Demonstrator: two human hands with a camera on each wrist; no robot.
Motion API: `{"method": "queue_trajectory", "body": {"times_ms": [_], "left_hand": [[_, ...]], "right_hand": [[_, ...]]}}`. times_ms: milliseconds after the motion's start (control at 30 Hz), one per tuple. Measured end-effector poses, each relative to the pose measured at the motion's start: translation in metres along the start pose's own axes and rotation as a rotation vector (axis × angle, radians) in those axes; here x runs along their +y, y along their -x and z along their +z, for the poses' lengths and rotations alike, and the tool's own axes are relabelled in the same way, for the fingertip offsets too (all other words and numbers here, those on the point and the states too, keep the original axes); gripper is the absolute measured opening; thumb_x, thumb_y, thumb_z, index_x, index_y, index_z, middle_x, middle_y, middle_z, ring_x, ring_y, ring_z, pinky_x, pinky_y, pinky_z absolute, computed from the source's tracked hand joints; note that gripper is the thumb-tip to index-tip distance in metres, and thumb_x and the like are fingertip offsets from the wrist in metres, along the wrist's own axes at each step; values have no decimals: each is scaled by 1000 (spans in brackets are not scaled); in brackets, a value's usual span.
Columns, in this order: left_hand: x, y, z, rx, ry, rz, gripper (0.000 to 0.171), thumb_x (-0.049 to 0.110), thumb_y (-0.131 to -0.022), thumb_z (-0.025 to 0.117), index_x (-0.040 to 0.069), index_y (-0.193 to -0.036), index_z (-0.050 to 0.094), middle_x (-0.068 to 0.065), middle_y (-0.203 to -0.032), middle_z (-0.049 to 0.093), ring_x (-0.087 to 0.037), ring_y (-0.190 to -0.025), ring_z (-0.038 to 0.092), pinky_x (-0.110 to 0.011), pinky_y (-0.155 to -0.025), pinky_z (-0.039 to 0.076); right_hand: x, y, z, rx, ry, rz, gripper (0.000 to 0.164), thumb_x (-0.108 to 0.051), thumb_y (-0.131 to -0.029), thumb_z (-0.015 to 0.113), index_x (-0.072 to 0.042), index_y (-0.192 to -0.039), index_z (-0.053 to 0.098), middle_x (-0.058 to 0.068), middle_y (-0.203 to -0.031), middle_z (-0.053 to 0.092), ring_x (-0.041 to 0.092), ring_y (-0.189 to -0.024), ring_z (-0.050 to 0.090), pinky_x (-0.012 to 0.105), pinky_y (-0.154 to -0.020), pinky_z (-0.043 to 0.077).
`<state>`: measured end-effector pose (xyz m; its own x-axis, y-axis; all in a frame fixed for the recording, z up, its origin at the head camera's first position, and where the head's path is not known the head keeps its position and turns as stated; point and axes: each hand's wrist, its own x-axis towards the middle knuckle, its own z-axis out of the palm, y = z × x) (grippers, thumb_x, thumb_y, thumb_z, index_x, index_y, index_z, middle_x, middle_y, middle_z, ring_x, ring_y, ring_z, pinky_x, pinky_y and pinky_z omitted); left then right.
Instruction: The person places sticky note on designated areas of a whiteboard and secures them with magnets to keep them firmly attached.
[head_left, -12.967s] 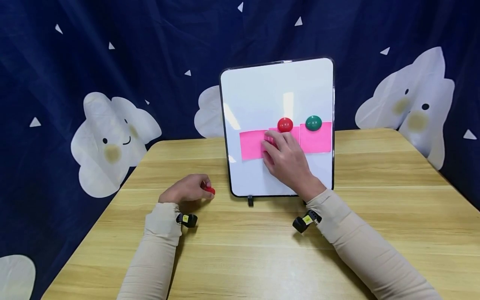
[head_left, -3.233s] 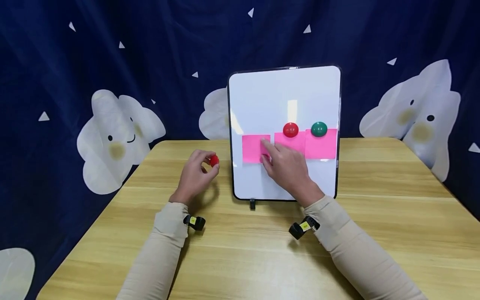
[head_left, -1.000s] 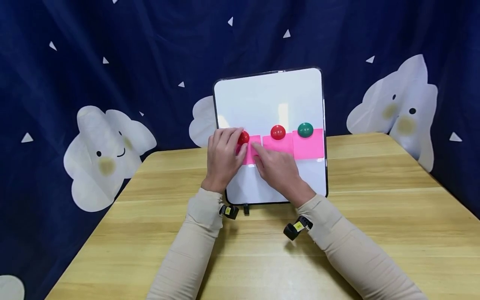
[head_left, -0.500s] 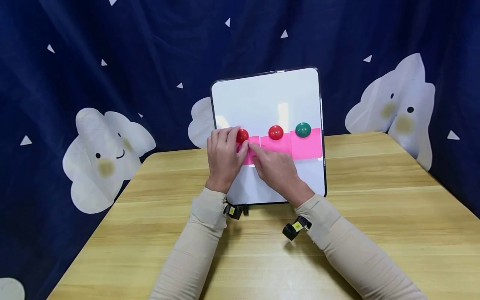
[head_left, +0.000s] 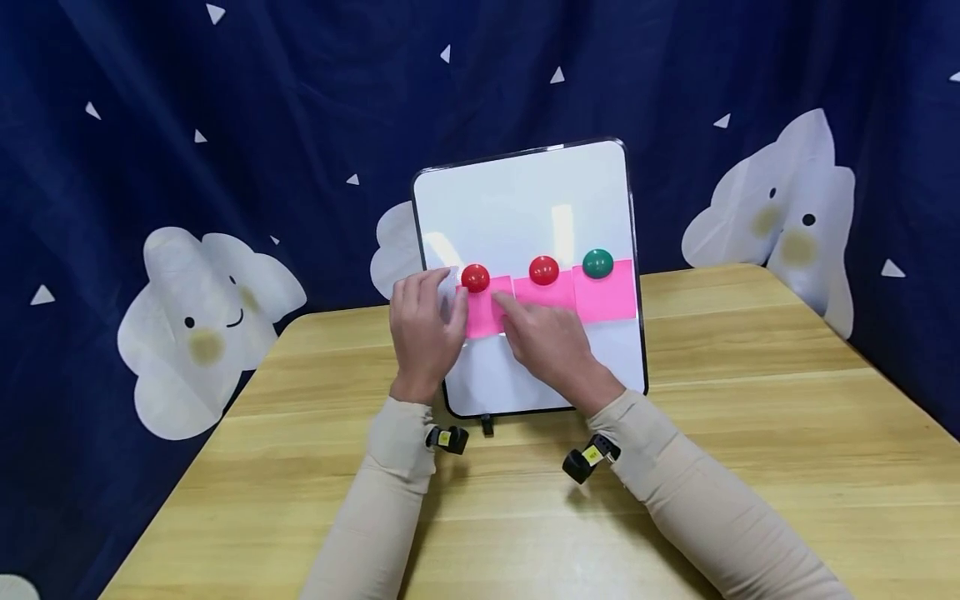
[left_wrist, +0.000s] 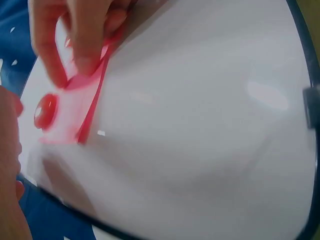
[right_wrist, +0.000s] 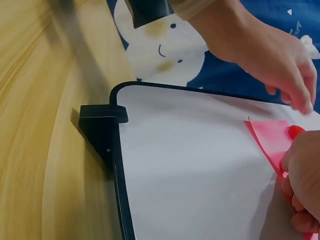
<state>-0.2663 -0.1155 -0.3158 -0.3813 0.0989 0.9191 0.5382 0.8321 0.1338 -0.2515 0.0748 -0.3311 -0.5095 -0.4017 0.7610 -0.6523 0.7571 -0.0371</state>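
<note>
A round red magnet sits at the top of the left pink sticky note on the whiteboard. Just left of that magnet is my left hand, its fingers apart from it and holding nothing. The right wrist view shows a gap between those fingertips and the board. My right hand presses its extended index finger on the right part of the same note, thumb close below. Beside it, a second red magnet tops the middle note, and a green magnet tops the right note.
The board leans back on a black foot at its lower left; its other foot is hidden behind my right arm. Beneath is a wooden table. A dark blue curtain with white clouds and triangles hangs behind.
My left hand brought the red magnet from the table to the left note, let go of it and drew back left. My right hand stays pressed on that note. The view has shifted slightly.
</note>
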Motion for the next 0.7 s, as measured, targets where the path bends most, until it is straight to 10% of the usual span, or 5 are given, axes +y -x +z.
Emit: {"method": "queue_trajectory", "body": {"times_ms": [467,700], "left_hand": [[-40,15,-22,-39,43,-135,35,15,-94,63,0,-125,58,-13,-101,64,-29,-91,58,-40,-68,50],[-58,24,-33,-163,1,-156,32,19,-96,63,2,-123,62,-10,-98,65,-26,-85,61,-41,-61,48]], "right_hand": [[2,3,-10,28,-72,30,38,-17,-90,75,-7,-125,66,-1,-59,54,11,-45,44,24,-43,33],[17,13,-29,64,-96,66,6,-13,-93,66,-8,-93,70,-4,-58,46,10,-48,42,26,-43,33]]}}
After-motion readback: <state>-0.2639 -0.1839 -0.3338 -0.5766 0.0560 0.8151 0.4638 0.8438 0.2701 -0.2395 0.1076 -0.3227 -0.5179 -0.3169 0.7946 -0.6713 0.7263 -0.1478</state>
